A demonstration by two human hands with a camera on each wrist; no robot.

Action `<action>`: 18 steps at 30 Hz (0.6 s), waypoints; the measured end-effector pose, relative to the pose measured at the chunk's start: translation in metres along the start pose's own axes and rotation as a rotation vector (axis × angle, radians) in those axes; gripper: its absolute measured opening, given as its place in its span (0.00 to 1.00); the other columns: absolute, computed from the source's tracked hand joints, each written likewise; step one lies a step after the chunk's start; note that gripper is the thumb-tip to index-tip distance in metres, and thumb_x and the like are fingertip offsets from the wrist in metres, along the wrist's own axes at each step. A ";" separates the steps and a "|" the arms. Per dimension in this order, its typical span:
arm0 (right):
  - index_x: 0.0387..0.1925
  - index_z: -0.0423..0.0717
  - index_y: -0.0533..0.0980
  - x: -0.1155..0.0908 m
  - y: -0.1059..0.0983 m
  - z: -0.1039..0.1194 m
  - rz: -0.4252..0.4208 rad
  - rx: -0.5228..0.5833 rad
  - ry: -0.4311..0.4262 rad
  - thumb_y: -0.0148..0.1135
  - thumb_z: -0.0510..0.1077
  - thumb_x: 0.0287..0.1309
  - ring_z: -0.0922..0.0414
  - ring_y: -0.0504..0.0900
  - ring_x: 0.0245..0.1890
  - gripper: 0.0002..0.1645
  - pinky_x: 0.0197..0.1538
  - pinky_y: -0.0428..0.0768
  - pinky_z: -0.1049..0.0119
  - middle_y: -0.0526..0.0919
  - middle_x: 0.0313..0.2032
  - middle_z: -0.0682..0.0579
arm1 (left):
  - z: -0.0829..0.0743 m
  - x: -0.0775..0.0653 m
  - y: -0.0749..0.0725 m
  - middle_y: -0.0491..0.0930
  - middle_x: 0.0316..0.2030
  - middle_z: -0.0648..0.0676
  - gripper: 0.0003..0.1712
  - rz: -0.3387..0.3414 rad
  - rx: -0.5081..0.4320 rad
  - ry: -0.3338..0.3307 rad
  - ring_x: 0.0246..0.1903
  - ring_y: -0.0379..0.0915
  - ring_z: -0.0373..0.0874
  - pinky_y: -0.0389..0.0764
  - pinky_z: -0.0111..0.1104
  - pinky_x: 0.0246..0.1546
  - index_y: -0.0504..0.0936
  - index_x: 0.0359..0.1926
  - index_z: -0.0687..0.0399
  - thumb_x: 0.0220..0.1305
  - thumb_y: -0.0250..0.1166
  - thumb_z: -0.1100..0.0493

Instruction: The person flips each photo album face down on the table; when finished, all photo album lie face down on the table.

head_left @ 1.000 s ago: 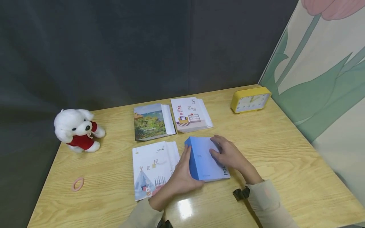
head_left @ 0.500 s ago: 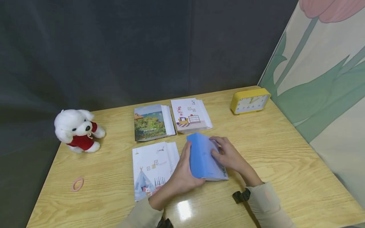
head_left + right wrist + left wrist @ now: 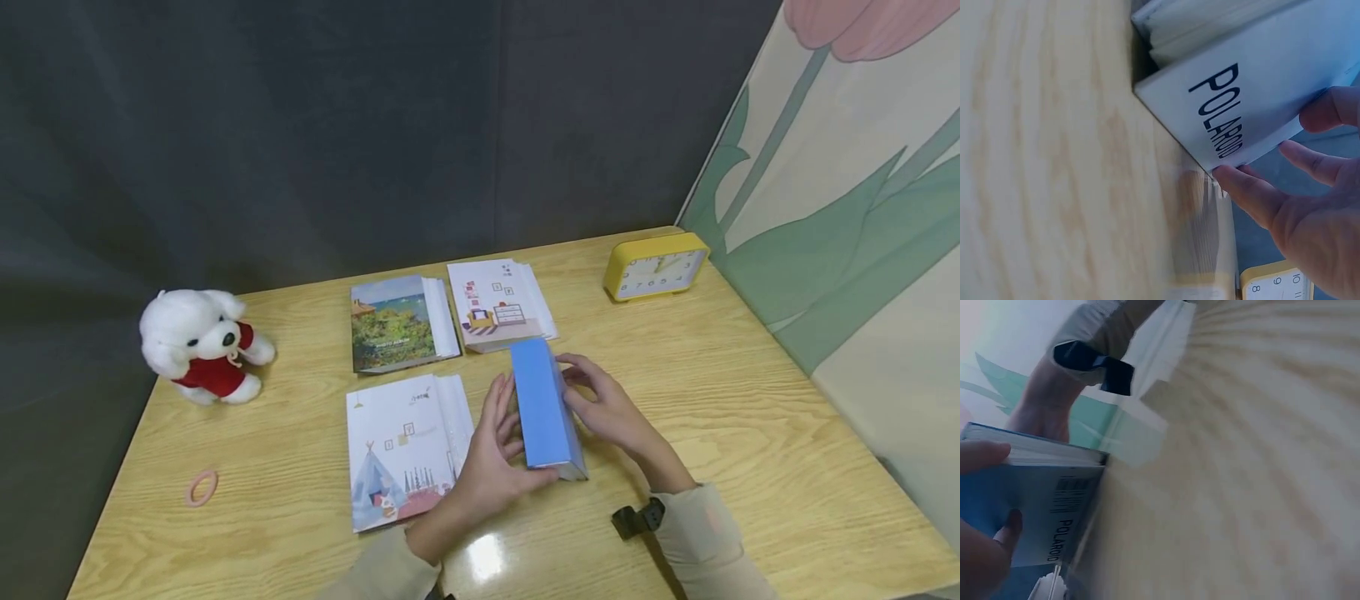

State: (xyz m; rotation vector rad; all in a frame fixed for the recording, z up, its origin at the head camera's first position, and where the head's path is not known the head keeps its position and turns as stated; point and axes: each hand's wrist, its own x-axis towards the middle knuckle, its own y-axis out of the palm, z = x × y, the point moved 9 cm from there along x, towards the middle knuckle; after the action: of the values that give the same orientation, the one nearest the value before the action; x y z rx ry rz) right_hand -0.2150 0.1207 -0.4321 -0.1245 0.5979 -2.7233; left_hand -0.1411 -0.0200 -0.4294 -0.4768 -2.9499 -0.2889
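Head view: a blue album stands spine up on the near middle of the desk, between the hands, right of the tent album and just near of the sofa album.
Left grip: clamped on the blue album, thumb bent across its near end, fingers against its left cover.
Right grip: clamped on it from the right, thumb on that cover, fingertips at its far edge.
Blue album's balance: thick and resting on its loose side, it could splay, I judge; even pressure from both sides, kept low on the covers, should serve best.
Left knuckles: close to the tent album, so a narrow path seems wise to avoid nudging it.
Leaves: packed between the blue album's covers.
Flat albums: tent, sofa and, far left of the sofa one, the scenery album; each holds white leaves jutting out on the right. Whether anything sits within them, I cannot tell.
Desk's sides: toy dog and ring left, clock far right.
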 end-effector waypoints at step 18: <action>0.68 0.35 0.65 -0.001 0.002 -0.003 0.012 0.193 0.047 0.50 0.34 0.71 0.50 0.77 0.45 0.26 0.43 0.79 0.63 0.75 0.50 0.35 | 0.013 0.000 0.012 0.70 0.63 0.60 0.69 0.061 0.254 0.034 0.51 0.78 0.46 0.82 0.36 0.47 0.34 0.80 0.38 0.50 0.69 0.75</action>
State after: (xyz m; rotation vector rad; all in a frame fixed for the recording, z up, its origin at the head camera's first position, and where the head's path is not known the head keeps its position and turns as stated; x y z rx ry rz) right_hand -0.2140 0.1205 -0.4351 -0.0087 0.3442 -2.7614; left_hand -0.1386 -0.0066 -0.4398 -0.5185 -2.8767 0.0843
